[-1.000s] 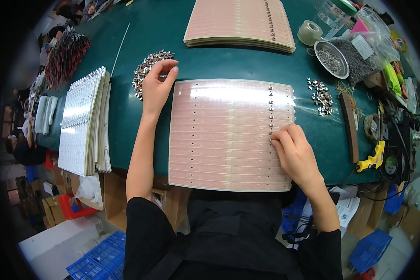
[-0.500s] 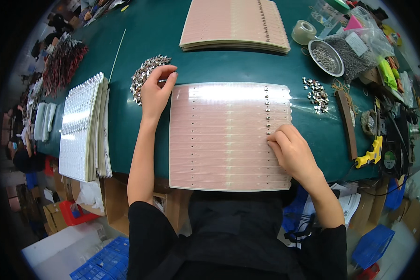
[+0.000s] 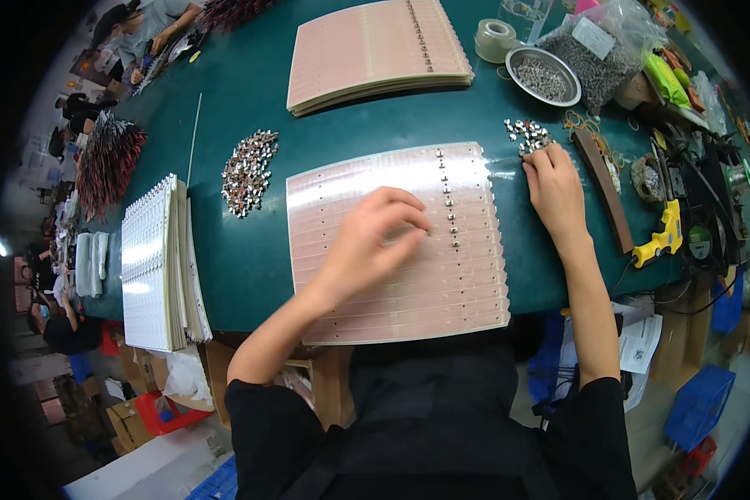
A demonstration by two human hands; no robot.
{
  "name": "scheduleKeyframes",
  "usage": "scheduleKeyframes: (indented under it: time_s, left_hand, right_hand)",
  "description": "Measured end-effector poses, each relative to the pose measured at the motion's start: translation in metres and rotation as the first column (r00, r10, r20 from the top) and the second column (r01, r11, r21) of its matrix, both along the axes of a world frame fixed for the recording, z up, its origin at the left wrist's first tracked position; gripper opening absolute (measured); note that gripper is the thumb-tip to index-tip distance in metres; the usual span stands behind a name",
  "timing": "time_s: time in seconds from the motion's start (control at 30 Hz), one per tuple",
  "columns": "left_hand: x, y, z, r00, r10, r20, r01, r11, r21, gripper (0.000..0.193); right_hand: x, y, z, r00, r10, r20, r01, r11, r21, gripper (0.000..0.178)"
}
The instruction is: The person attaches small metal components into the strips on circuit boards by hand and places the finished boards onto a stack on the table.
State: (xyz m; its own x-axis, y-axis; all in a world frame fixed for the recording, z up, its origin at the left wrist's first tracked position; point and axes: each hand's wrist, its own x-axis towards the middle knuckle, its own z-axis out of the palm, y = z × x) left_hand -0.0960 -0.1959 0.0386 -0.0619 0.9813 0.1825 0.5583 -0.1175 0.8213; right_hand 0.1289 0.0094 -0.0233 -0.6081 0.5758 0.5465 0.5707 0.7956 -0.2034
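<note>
A flat pinkish panel (image 3: 375,304), marked in horizontal strips, lies before me at the table's front edge. Small metal clips (image 3: 448,202) sit in a column along the upper right part of it; small holes continue below them. Over the middle of the panel is my left hand (image 3: 371,246), slightly blurred, thumb and fingertips brought together around something tiny and dark near the clip column. My right hand (image 3: 556,193) has its fingertips closed at the near edge of a small pile of shiny metal pieces (image 3: 525,133), right of the panel. Whatever it pinches is hidden.
Another metal-piece pile (image 3: 248,173) lies left. Stacks of pink panels (image 3: 358,50) and white panels (image 3: 148,267) flank the work. At right are a metal bowl (image 3: 544,77), tape roll (image 3: 495,40), brown bar (image 3: 602,192) and yellow glue gun (image 3: 662,237). A person (image 3: 146,33) sits far left.
My left hand has moved from the left metal-piece pile to over the panel. My right hand has left the panel's clip column for the right pile. The whole view has turned somewhat.
</note>
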Motion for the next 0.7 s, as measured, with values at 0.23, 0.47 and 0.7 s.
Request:
scheduleKeyframes:
  time_s: [0.23,0.47,0.7]
  left_hand:
    - [0.043,0.006,-0.034,0.993,0.007,-0.119,-0.007,1.000,0.000,0.008]
    - [0.047,0.009,-0.032,0.986,0.004,-0.169,-0.007,1.000,-0.022,0.006]
    - [0.044,0.005,-0.027,0.954,0.047,-0.295,-0.028,0.997,0.070,0.008]
  right_hand:
    - [0.006,0.001,0.001,0.988,0.027,-0.149,-0.044,0.993,-0.109,0.014]
    - [0.008,0.001,0.004,0.962,0.036,-0.271,-0.093,0.975,-0.201,0.014]
    - [-0.004,0.001,0.010,0.939,0.047,-0.342,-0.143,0.954,-0.264,0.011]
